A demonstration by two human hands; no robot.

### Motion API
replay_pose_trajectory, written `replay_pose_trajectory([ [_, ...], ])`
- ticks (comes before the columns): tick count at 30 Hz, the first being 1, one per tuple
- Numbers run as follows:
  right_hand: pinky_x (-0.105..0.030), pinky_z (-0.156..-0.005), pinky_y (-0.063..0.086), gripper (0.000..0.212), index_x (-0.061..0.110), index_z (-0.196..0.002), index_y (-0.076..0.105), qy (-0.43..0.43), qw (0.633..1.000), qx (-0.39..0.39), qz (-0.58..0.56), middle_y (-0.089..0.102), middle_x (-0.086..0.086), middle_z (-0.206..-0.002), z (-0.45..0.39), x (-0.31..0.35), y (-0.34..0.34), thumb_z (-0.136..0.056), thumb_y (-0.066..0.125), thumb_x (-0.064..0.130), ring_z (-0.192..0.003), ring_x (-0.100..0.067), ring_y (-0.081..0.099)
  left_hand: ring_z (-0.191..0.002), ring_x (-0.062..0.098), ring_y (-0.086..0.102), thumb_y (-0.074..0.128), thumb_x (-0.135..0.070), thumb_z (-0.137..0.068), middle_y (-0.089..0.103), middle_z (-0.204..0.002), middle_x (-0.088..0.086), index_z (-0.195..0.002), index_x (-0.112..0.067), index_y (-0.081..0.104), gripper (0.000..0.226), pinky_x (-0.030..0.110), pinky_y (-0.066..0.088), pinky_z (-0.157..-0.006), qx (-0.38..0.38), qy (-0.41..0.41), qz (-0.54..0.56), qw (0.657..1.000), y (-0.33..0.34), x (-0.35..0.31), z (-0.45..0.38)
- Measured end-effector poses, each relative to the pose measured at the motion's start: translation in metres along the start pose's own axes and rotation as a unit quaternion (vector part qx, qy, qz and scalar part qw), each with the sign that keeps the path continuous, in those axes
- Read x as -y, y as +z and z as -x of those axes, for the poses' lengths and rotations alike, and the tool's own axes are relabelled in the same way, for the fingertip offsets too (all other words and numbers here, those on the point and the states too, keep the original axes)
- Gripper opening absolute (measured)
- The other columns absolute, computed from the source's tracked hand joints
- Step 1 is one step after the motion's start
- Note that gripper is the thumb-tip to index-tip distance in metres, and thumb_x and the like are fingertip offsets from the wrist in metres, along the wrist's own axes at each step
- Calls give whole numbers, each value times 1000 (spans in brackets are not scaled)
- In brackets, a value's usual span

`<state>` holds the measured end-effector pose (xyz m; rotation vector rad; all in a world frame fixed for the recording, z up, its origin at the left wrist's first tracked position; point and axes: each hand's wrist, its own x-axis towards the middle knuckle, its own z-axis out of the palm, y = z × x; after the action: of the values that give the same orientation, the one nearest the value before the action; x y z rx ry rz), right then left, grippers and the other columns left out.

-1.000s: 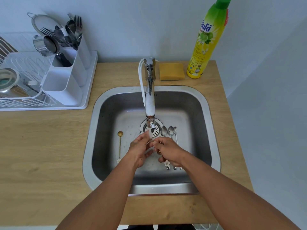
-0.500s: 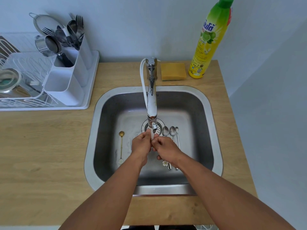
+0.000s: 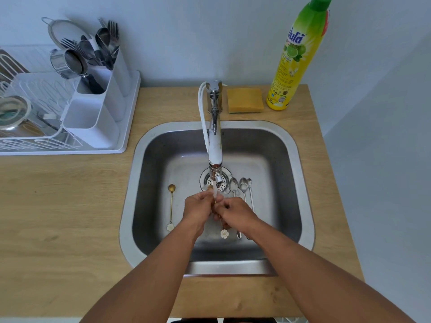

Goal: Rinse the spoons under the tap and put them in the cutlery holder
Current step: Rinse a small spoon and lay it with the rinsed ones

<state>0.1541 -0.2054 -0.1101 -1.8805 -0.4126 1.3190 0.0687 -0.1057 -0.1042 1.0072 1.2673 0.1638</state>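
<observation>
Both hands' fingers (image 3: 211, 199) pinch one spoon (image 3: 224, 233), its long axis running front-to-back under the tap (image 3: 215, 145); holder (image 3: 93, 117) sits far left.

A second ago the left hand (image 3: 198, 210) is open and loose beside the right hand (image 3: 235, 214). Now its fingers (image 3: 206, 196) are curled in and pressed close against the right hand, under the water from the shiny silver tap (image 3: 215, 145). The thin gold spoon with a white flower end (image 3: 224, 233) shows more now: its bowl tip pokes out above the left hand in the water, and its flower end hangs clear below the right hand instead of being tucked against it.
</observation>
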Motion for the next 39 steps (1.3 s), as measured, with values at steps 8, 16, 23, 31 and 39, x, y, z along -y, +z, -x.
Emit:
replay_pose_trajectory([
  [8, -35, -74, 59, 27, 15, -81, 78, -34, 998, -17, 52, 79, 3, -74, -2, 8, -9, -97, 62, 30, -64, -6, 69, -57, 8, 66, 71, -28, -97, 78, -76, 0, -90, -20, 80, 15, 21, 50, -48, 33, -11, -47, 998, -2, -2, 3],
  [16, -31, -58, 49, 14, 25, -96, 71, 38, 998, -24, -35, 73, -4, -94, -8, 18, -17, -97, 61, 34, -70, -16, 59, -74, 6, 72, 64, -20, -100, 77, -74, -9, -90, -20, 79, 18, 14, 48, -56, 12, 43, -110, 993, -5, 7, 6],
  [23, -24, -56, 39, 7, 26, -85, 77, 118, 987, -22, -106, 75, 7, -79, -14, 22, -9, -88, 77, 20, -68, -9, 63, -82, 17, 71, 62, -26, -102, 78, -83, 1, -86, -20, 79, 23, 33, 59, -80, 9, 72, -143, 987, -7, 16, 15],
  [31, -21, -45, 35, 7, 19, -90, 73, 108, 983, -97, -110, 74, -2, -90, -23, 26, -22, -95, 70, 14, -63, -9, 61, -77, 8, 74, 66, -33, -99, 79, -84, -16, -87, -30, 80, 18, 30, 60, -78, 103, 56, -258, 959, -29, 27, 25],
  [39, -30, -70, 45, 19, 3, -92, 71, 92, 951, -233, 183, 69, -17, -95, -35, 9, -73, -98, 55, 12, -92, -35, 68, -89, 20, 70, 64, -40, -96, 73, -94, -5, -89, -30, 69, 13, 37, 59, -83, -55, 102, -487, 866, -75, 5, -4],
])
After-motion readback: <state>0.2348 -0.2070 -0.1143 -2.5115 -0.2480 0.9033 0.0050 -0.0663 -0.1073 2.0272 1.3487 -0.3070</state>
